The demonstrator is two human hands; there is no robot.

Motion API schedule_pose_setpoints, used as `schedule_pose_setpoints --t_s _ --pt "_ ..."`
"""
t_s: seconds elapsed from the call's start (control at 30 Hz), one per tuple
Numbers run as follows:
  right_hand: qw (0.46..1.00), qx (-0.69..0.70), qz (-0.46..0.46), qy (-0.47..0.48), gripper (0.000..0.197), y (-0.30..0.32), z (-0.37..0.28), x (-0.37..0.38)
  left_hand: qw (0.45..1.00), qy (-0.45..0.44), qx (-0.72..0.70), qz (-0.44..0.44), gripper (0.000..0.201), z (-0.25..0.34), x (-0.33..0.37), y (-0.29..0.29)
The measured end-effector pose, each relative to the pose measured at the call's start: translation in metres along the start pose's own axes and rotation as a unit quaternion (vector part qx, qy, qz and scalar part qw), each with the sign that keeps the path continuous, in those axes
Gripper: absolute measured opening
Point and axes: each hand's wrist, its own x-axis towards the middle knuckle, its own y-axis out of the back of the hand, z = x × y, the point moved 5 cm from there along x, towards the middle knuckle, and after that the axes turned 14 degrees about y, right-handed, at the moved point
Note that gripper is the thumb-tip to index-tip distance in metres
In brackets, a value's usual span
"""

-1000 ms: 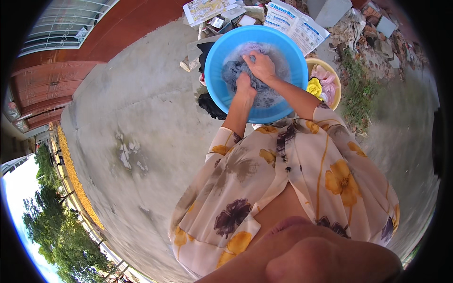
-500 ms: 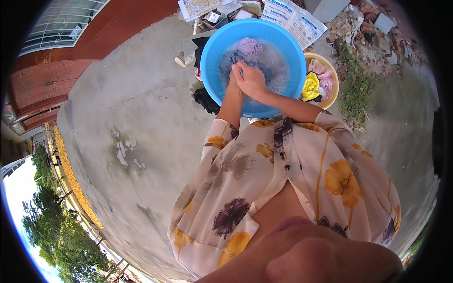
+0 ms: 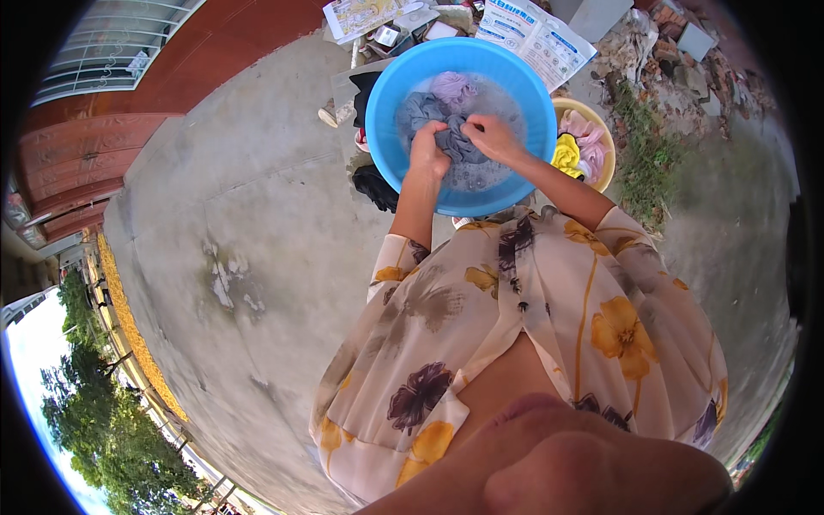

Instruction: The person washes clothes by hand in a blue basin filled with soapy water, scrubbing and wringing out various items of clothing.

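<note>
In a large blue basin [image 3: 375, 129] of sudsy water lies a wet grey-blue garment [image 3: 459, 146]. My left hand [image 3: 427, 148] is closed on its left part, and my right hand [image 3: 493, 137] grips it on the right, so the cloth bunches between them. Just beyond, a lilac piece of clothing [image 3: 452, 88] sits crumpled in the foam. The parts of the garment under the suds are hidden.
A cream basin [image 3: 608, 163] at the right holds pink laundry [image 3: 585, 133] and a yellow cloth [image 3: 566, 156]. Dark clothing [image 3: 375, 187] lies left of the blue basin. Behind stand a printed bag [image 3: 536, 43] and clutter; brick rubble [image 3: 678, 51] is at far right.
My hands were pressed together over the garment; they have moved apart, left hand slightly down, right hand to the right. The grey-blue cloth now shows stretched and bunched between them.
</note>
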Motion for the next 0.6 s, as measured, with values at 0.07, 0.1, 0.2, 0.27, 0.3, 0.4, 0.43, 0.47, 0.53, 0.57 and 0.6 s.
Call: schedule_pose_setpoints --t_s 0.07,0.1,0.2,0.27,0.3,0.4,0.43,0.47,0.53,0.57,0.6 --pt "0.993 0.058 0.017 -0.101 0.041 0.009 0.009 0.004 0.998 0.028 -0.010 -0.063 0.030 0.007 -0.014 0.009" --pt "0.975 0.101 0.031 -0.193 0.043 0.017 -0.019 0.003 0.995 0.040 -0.020 -0.089 0.038 0.008 -0.021 0.020" --pt "0.898 0.326 -0.028 -0.294 0.049 0.002 -0.044 -0.003 0.983 0.030 -0.055 -0.171 0.039 0.009 -0.048 -0.004" --pt "0.839 0.431 -0.102 -0.317 0.049 -0.016 -0.024 0.001 0.985 0.019 -0.047 -0.168 0.037 0.012 -0.062 -0.024" --pt "0.870 0.387 -0.046 -0.303 0.046 -0.015 -0.014 0.004 0.992 0.004 -0.034 -0.121 0.036 0.014 -0.064 -0.023" --pt "0.946 0.207 0.090 -0.233 0.036 0.009 -0.001 0.011 0.992 -0.089 0.090 0.011 0.034 0.025 -0.065 0.010" --pt "0.955 0.187 0.120 -0.199 0.037 0.020 0.011 0.015 0.980 -0.126 0.145 0.055 0.034 0.029 -0.065 0.025" --pt "0.959 0.166 0.159 -0.165 0.038 0.041 0.029 0.019 0.969 -0.155 0.155 0.117 0.032 0.031 -0.068 0.030" --pt "0.970 0.124 0.165 -0.131 0.041 0.050 0.033 0.023 0.938 -0.199 0.248 0.137 0.037 0.039 -0.070 0.045" --pt "0.977 0.100 0.133 -0.132 0.043 0.049 0.028 0.027 0.919 -0.221 0.293 0.147 0.040 0.042 -0.072 0.050" --pt "0.983 0.077 0.101 -0.133 0.046 0.045 0.022 0.029 0.874 -0.292 0.323 0.214 0.040 0.046 -0.077 0.055"
